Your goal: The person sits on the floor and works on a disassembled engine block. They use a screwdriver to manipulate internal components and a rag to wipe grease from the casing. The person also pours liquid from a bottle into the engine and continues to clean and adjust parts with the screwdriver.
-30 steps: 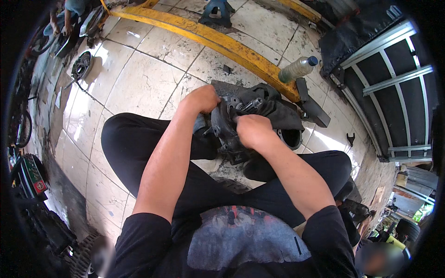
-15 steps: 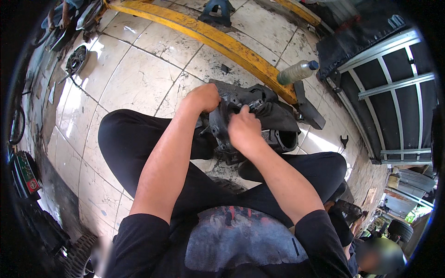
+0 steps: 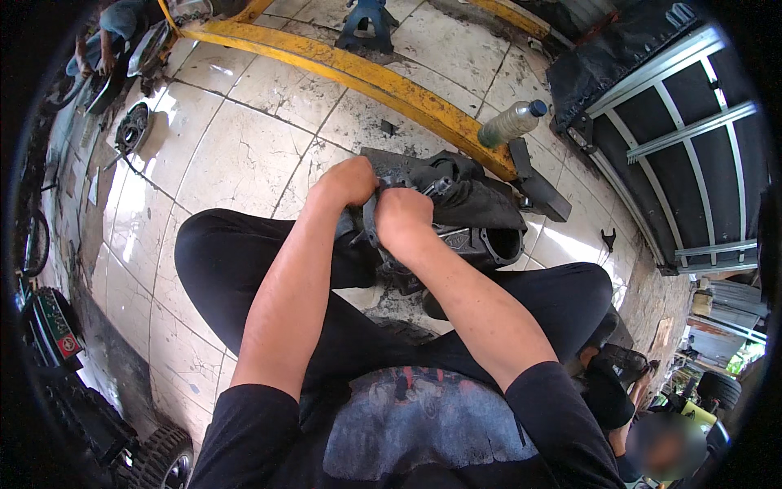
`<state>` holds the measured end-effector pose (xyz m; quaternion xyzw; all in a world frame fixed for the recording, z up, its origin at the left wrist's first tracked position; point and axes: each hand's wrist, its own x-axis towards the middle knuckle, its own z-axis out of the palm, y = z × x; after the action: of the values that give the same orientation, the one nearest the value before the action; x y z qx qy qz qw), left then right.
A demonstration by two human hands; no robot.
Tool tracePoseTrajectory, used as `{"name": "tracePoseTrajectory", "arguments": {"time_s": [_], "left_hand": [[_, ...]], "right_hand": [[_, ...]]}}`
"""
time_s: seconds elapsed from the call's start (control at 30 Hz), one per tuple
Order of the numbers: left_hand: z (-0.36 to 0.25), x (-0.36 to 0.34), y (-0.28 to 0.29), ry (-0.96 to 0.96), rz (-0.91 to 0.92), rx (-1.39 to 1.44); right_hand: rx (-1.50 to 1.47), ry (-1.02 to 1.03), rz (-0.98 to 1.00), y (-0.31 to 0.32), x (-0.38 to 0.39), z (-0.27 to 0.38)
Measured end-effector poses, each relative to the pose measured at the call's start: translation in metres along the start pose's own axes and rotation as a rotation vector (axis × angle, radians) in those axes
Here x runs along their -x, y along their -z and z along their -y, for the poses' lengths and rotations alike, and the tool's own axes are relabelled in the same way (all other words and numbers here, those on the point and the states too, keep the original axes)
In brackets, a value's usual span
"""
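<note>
A dark, greasy metal engine housing [image 3: 476,213] lies on the tiled floor between my knees, with a round opening [image 3: 503,244] on its right side. My left hand [image 3: 350,181] grips the housing's left edge from above. My right hand [image 3: 401,220] is closed around a part on the housing's near face; what is under the fingers is hidden. A small metal fitting [image 3: 441,187] sticks up just beyond my right hand.
A yellow steel beam [image 3: 366,77] runs across the floor behind the housing, with a plastic bottle [image 3: 511,123] lying by it. A blue jack stand [image 3: 368,18] is at the top. A small wrench [image 3: 608,240] lies right. Another person [image 3: 110,33] crouches at top left among parts. A grey gate [image 3: 692,155] stands right.
My right hand has slid left and slightly toward me over the housing's near face. My left hand stays on the left edge. My head has dipped closer.
</note>
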<state>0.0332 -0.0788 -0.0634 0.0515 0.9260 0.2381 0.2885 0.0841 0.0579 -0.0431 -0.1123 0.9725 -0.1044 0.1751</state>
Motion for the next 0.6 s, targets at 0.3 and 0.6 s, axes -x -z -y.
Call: {"name": "tracePoseTrajectory", "arguments": {"time_s": [0.3,0.6], "left_hand": [[0.01,-0.006,-0.008,0.024,0.0,0.11],[0.011,-0.003,-0.004,0.109,0.054,0.092]], "right_hand": [[0.09,0.059,0.232,0.024,0.03,-0.03],[0.102,0.037,0.273,0.037,0.064,-0.033]]}}
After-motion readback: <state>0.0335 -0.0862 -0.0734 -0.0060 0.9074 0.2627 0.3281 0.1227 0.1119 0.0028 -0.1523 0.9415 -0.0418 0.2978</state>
